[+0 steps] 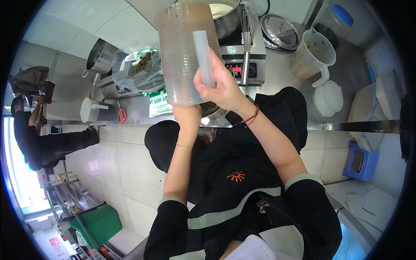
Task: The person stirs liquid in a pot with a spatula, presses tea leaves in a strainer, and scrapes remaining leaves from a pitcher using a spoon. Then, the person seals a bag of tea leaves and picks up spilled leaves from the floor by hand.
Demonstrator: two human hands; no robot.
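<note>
right hand [222, 84] grips pitcher [180, 56] by handle [200, 43], left hand [187, 118] at its base [178, 102]

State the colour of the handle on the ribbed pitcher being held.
The ribbed pitcher's handle is translucent white; seen in the head view.

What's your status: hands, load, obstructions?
Right hand gripping handle of translucent ribbed plastic pitcher; left hand at its base. Pitcher raised, partly hiding silver metal pot.

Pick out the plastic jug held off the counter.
The large ribbed jug, its handle gripped by the right hand; the far-right jug and the small white far-left jug rest on the counter.
</note>
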